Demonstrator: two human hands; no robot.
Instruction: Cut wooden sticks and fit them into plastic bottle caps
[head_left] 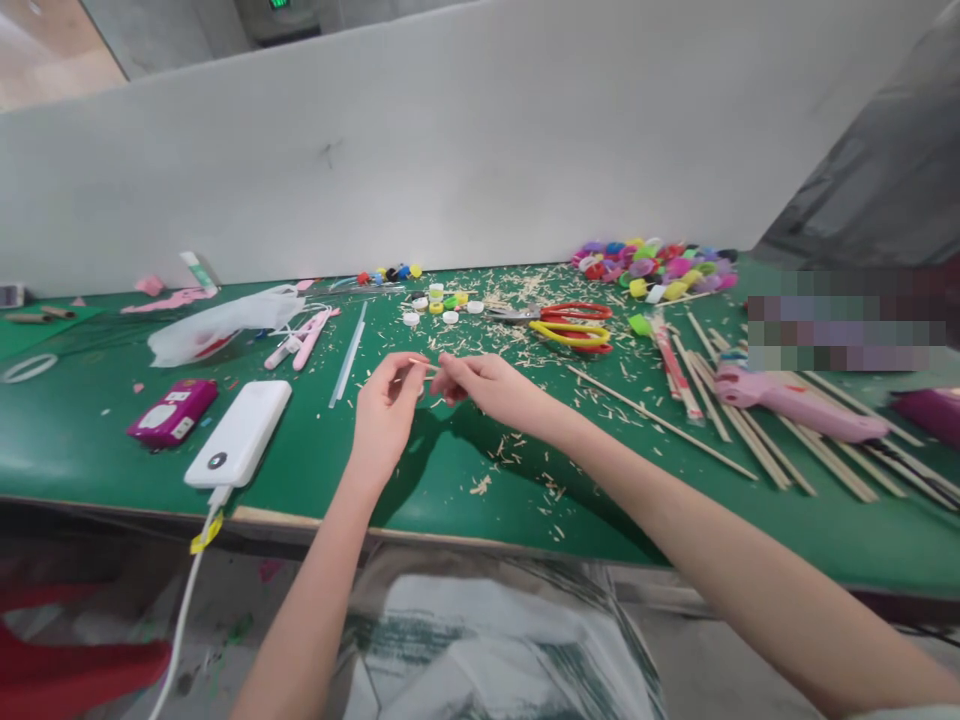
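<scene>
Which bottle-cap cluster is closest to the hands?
The white-yellow-green cluster beyond the left hand and right hand pinching a stick, left of the scissors. The other row sits by the wall; the big pile lies far right.

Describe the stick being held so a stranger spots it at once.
Over the green table, find where the left hand and right hand meet near the front edge. Pinched between them is a short wooden stick, far shorter than the long skewers lying at the right, and the only one held.

A craft workbench: green mat (450, 500) strewn with wood shavings, scissors (570, 325), bamboo sticks (757, 425), glue gun (795, 400), bottle caps (652, 262).
</scene>
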